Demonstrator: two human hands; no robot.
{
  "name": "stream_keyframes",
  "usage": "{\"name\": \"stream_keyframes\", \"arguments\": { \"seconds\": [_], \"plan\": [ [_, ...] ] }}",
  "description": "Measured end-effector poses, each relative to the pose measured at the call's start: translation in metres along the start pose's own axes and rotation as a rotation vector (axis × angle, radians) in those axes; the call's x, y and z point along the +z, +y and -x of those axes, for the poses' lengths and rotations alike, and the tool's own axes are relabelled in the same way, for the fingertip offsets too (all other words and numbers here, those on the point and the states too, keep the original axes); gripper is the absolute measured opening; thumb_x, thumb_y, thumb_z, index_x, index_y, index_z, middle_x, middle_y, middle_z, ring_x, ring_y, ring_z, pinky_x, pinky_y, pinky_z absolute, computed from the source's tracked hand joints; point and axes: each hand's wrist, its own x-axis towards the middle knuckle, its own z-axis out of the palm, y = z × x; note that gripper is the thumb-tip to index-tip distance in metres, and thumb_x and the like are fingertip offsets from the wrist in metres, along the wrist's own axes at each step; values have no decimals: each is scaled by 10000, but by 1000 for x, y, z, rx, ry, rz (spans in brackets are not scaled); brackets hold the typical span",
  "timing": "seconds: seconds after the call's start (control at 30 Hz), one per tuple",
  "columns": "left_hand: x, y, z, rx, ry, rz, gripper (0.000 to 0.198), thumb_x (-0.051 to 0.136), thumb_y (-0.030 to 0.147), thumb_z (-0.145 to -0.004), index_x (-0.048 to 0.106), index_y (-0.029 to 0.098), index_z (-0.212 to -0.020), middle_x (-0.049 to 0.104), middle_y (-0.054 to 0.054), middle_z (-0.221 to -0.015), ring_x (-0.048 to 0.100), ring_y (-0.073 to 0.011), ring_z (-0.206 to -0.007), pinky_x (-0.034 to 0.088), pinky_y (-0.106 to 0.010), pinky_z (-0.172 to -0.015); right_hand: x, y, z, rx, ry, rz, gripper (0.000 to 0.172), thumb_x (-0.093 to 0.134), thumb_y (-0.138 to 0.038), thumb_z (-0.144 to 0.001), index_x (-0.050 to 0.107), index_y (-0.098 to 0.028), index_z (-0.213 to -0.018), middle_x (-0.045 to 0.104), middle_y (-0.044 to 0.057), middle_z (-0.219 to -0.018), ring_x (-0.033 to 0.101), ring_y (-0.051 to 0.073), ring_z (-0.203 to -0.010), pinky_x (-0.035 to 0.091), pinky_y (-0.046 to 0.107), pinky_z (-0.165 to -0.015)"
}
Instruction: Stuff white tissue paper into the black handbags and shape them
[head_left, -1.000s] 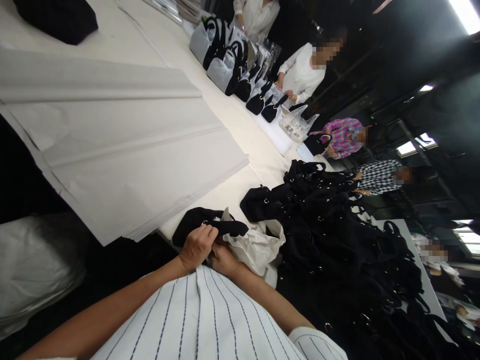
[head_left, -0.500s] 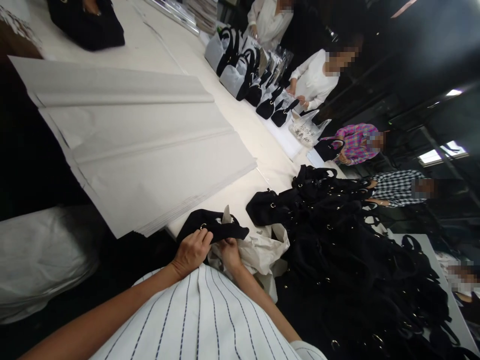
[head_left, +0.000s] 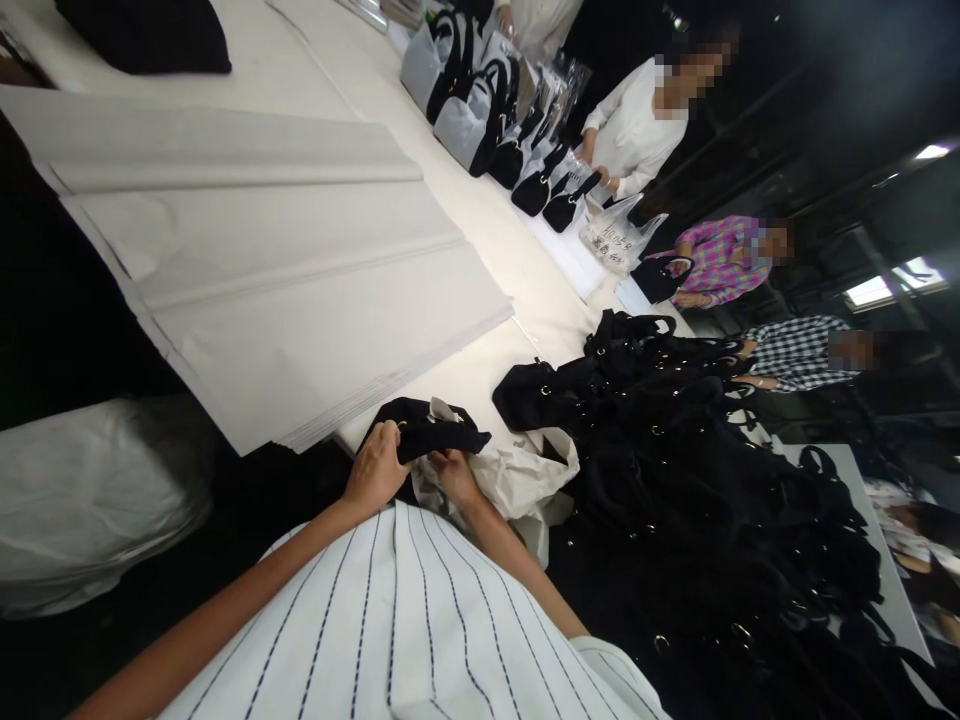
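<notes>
Just in front of my body is a black handbag (head_left: 441, 438) with a bit of pale paper poking out of its top. My left hand (head_left: 377, 468) grips the bag's near left side, fingers closed beside a gold ring. My right hand (head_left: 454, 477) is closed at the bag's lower edge, its fingertips partly hidden under the black fabric. Crumpled off-white paper (head_left: 525, 472) lies against that hand and spreads to the right. Whether my right fingers also pinch some paper cannot be made out.
A stack of large pale sheets (head_left: 300, 260) covers the table's left part. Many black bags (head_left: 705, 520) are heaped on the right. Wrapped bags (head_left: 465, 130) stand in a row at the far side, where several people work. A white sack (head_left: 97, 500) sits lower left.
My left hand has shifted slightly left and up along the bag, and the bag's top edge has turned flatter. The whole view has tilted a little, moving the surroundings upward.
</notes>
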Motion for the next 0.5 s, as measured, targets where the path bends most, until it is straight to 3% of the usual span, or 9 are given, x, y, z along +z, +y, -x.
{"name": "stream_keyframes", "arguments": {
  "seconds": [0.13,0.27,0.33,0.4,0.5],
  "plan": [
    [2,-8,0,57,-11,67,219,578,174,-785,382,232,-863,534,-23,-868,598,-214,-836,500,-329,-732,-2,-5,7,-63,-22,40,183,448,-165,-827,620,-198,-881,658,25,-820,615,199,-912,480,380,-955],
    [-4,-4,4,146,20,-26,139,506,138,-843,448,189,-959,567,-72,-929,609,-230,-897,511,-348,-805,-1,-7,10,-233,-199,197,314,391,-65,-774,639,-199,-913,675,18,-846,629,178,-897,507,331,-918],
    [-8,3,6,216,-2,-129,175,465,123,-870,475,157,-1042,574,-92,-942,609,-235,-894,513,-355,-813,5,-1,9,-286,-267,362,264,423,-35,-719,614,-201,-792,660,12,-766,625,177,-795,523,314,-847],
    [-12,9,8,272,-49,-223,208,456,112,-876,494,141,-1078,577,-101,-940,609,-238,-877,517,-352,-792,13,7,5,-289,-303,496,216,474,-20,-665,487,-214,-573,578,-2,-589,582,175,-645,523,309,-746],
    [-12,16,9,319,-81,-308,170,436,107,-884,527,147,-1022,579,-106,-925,604,-247,-863,521,-351,-755,22,15,-2,-271,-298,552,402,504,-6,-627,233,-241,-447,396,-20,-418,511,169,-534,497,322,-675]
  ]
}}
